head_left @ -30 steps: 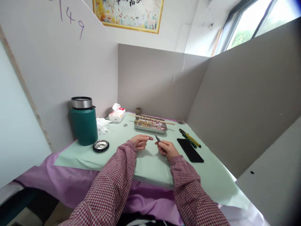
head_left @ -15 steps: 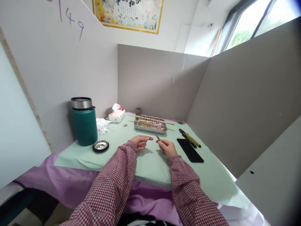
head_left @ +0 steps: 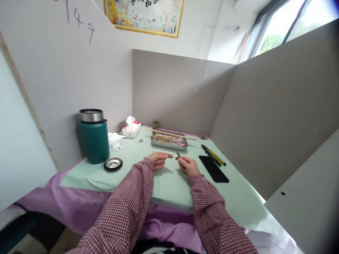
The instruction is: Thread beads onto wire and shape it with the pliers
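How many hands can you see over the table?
2: the left hand, with a thin strand hanging below it, and the right hand to its right, holding a slim pointed tool.

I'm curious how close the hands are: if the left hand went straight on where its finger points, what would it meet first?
Probably the right hand, at its fingers or the slim metal tool they hold; one camera leaves depth unclear, so which comes first is hard to tell.
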A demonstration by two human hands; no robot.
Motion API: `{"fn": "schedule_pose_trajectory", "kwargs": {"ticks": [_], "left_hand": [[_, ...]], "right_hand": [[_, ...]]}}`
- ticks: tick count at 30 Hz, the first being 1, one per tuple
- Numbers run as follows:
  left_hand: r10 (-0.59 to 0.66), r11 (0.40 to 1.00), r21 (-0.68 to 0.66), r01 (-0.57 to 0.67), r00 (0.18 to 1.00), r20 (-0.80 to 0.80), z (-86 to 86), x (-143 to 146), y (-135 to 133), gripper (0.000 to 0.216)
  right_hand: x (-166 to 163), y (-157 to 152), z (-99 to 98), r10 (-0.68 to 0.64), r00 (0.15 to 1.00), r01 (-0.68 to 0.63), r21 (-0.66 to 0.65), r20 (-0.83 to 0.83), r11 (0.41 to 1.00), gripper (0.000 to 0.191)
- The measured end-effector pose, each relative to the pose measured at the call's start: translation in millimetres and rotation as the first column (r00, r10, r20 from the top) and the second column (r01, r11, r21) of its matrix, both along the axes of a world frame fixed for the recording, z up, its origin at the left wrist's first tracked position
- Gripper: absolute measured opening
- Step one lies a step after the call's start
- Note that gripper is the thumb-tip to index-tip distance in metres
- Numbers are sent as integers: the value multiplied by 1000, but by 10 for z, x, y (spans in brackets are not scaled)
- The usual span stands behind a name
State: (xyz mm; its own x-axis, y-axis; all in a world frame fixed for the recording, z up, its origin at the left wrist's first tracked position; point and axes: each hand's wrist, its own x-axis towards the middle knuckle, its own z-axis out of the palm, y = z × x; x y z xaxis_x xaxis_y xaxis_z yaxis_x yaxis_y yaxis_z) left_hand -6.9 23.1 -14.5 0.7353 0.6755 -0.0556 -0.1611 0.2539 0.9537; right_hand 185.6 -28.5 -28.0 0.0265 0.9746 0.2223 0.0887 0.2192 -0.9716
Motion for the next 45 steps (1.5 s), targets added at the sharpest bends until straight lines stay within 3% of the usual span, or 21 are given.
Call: {"fn": "schedule_pose_trajectory", "kwargs": {"ticks": [2, 6, 8, 17, 27, 35, 45], "left_hand": [[9, 1000, -2, -9, 1000, -7, -7, 7, 4, 32], [67, 998, -2, -67, 996, -65, -22, 33, 8, 34], [77, 997, 0, -77, 994, -84, -25, 41, 8, 35], [12, 1000, -25, -13, 998, -59, -17, 7, 12, 35], [-66, 995, -69, 68, 997, 28, 35, -44, -27, 30], [-104, 991, -76, 112, 989, 103, 6, -50, 0, 28], [-88, 992, -86, 96, 992, 91, 0, -48, 3, 28]], "right_hand": [[5, 17, -19, -43, 997, 42, 28, 65, 999, 40], [19, 63, -83, -251, 943, 209, 197, 219, 958, 36], [24, 77, -105, -276, 926, 220, 225, 257, 949, 36], [15, 29, -31, -208, 954, 171, 179, 218, 969, 37], [40, 7, 20, -28, 999, 29, 39, -15, 999, 41], [33, -9, 32, 38, 999, -40, 57, 32, 998, 37], [36, -2, 23, 1, 999, -3, 61, 44, 998, 37]]}}
